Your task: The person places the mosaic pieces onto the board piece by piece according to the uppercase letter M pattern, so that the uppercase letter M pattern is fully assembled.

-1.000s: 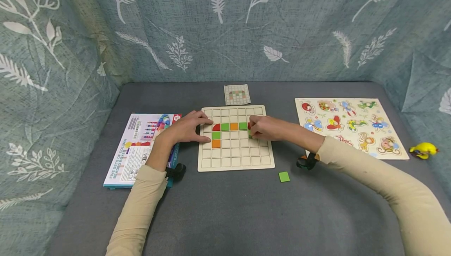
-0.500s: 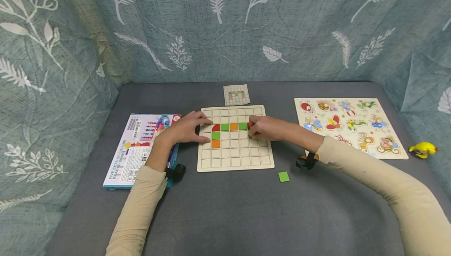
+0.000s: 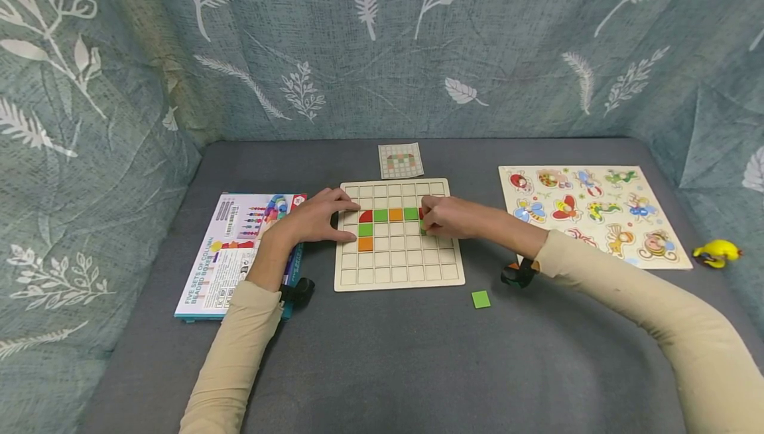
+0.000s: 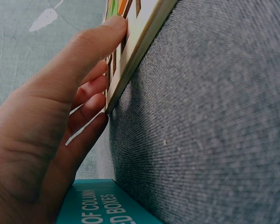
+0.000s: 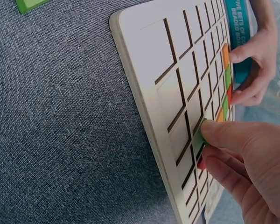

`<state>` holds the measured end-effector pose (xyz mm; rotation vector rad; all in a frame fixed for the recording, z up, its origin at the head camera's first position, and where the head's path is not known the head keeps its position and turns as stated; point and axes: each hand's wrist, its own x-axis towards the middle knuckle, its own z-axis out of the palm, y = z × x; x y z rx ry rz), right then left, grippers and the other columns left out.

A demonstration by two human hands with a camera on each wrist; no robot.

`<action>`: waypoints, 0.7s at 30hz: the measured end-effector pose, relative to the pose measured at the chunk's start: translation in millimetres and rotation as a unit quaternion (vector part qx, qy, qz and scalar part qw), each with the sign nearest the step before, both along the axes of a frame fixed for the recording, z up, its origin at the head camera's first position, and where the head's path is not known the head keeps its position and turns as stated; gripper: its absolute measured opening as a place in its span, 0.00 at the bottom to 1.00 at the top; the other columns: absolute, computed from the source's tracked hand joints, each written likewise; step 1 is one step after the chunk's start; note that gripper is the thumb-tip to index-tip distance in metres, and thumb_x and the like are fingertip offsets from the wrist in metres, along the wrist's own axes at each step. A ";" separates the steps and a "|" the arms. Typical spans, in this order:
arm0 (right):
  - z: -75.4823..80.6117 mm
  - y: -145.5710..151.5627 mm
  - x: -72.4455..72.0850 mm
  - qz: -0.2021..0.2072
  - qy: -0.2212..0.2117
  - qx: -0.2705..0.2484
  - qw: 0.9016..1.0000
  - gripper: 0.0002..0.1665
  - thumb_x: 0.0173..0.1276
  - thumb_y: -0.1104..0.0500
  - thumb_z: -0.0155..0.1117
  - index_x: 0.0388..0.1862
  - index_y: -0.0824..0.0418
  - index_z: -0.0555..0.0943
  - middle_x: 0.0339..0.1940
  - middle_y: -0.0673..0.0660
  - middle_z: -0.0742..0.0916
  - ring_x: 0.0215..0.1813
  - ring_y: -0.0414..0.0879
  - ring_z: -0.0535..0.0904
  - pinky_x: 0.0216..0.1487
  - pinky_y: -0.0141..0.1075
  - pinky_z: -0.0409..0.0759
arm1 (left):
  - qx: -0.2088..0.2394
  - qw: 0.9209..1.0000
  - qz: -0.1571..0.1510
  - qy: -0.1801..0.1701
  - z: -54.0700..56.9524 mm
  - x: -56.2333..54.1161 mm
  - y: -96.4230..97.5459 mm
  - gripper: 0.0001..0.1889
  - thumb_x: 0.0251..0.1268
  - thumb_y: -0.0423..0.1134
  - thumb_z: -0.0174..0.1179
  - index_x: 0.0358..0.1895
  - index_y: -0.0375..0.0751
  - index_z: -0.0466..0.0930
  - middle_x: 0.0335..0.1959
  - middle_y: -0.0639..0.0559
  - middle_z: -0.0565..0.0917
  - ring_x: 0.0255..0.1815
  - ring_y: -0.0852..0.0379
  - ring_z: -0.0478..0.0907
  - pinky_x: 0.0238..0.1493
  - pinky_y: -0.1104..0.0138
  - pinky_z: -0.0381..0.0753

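A pale wooden grid board (image 3: 406, 276) lies mid-table. My left hand (image 3: 313, 218) rests at its left side, thumb and fingers spread and touching the edge and top. My right hand (image 3: 456, 217) pinches a green square tile (image 3: 423, 227) in a cell at the right, partly hidden by the fingers. Just behind it a red tile (image 5: 201, 164) shows below the fingers in the right wrist view. Across one row run a red rounded tile (image 3: 366, 217), a green tile (image 3: 380, 216), an orange tile (image 3: 396, 214) and another green one. Below the red one sit green and orange tiles.
One loose green tile (image 3: 480, 299) lies in front of the board. A small pattern card (image 3: 400, 161) is behind it. To the left is a bead-toy box (image 3: 209, 275); at right, an insect puzzle board (image 3: 585, 218) and a yellow toy (image 3: 718, 253).
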<state>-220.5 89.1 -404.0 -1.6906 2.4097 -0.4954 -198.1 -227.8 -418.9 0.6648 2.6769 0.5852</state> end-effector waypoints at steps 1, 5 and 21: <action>0.1 0.0 0.2 -0.001 -0.001 0.001 1.000 0.06 0.63 0.67 0.67 0.27 0.60 0.85 0.30 0.57 0.75 0.29 0.42 0.68 0.31 0.32 0.70 | 0.000 1.000 -0.001 0.000 0.2 0.3 0.0 0.35 0.53 0.59 0.69 0.64 0.49 0.76 0.61 0.51 0.73 0.59 0.53 0.67 0.59 0.54 0.73; -0.3 0.5 0.9 -0.002 0.000 -0.002 1.000 0.04 0.62 0.67 0.67 0.29 0.61 0.86 0.30 0.58 0.76 0.30 0.43 0.69 0.31 0.33 0.72 | -0.001 1.000 -0.002 0.001 1.1 1.5 0.3 0.35 0.53 0.59 0.69 0.64 0.48 0.76 0.61 0.51 0.73 0.59 0.53 0.67 0.59 0.54 0.73; -2.4 0.4 2.8 -0.010 0.009 -0.005 1.000 0.04 0.61 0.68 0.68 0.29 0.61 0.86 0.31 0.58 0.77 0.30 0.44 0.72 0.31 0.34 0.74 | -0.002 1.000 0.001 0.001 1.6 2.2 0.2 0.35 0.53 0.59 0.69 0.64 0.48 0.76 0.61 0.51 0.72 0.59 0.53 0.67 0.59 0.54 0.73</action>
